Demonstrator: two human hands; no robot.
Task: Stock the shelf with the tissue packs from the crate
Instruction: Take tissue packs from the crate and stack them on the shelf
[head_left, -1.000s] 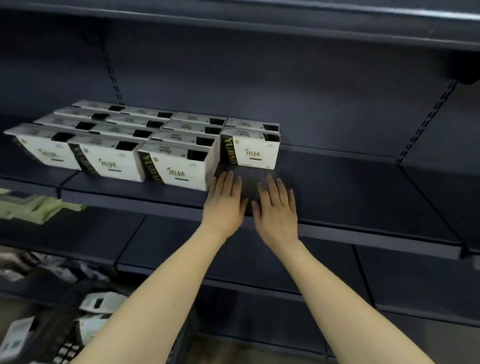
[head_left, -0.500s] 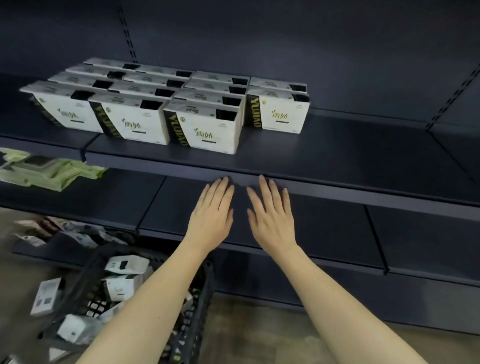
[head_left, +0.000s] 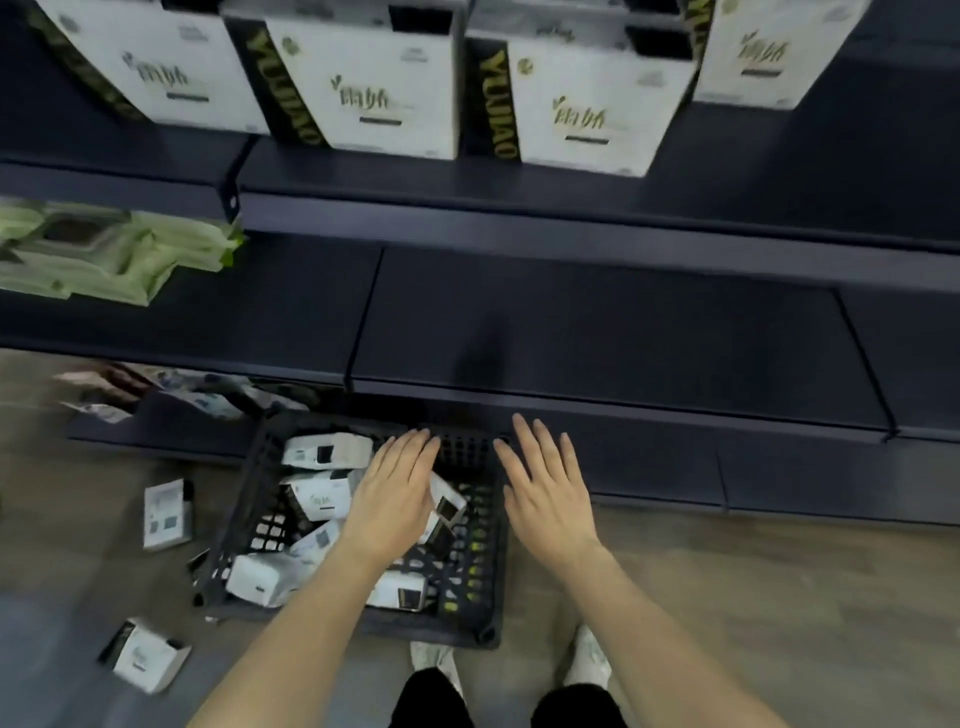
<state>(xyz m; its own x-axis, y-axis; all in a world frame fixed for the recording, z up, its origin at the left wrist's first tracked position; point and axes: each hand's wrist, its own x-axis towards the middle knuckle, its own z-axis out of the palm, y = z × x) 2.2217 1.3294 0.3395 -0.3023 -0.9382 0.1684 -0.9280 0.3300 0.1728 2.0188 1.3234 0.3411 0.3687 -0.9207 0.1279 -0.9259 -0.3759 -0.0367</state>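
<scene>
Both bare hands hover over the dark slatted plastic crate (head_left: 483, 613).
Left hand (head_left: 397, 501) and right hand (head_left: 545, 491) are flat, fingers spread, holding nothing above white tissue packs (head_left: 317, 499).

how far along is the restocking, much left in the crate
Done: a row of tissue packs stands on the upper shelf. In hand: nothing; left hand and right hand are open above the crate. Left: several packs in the crate, two loose packs on the floor.
</scene>
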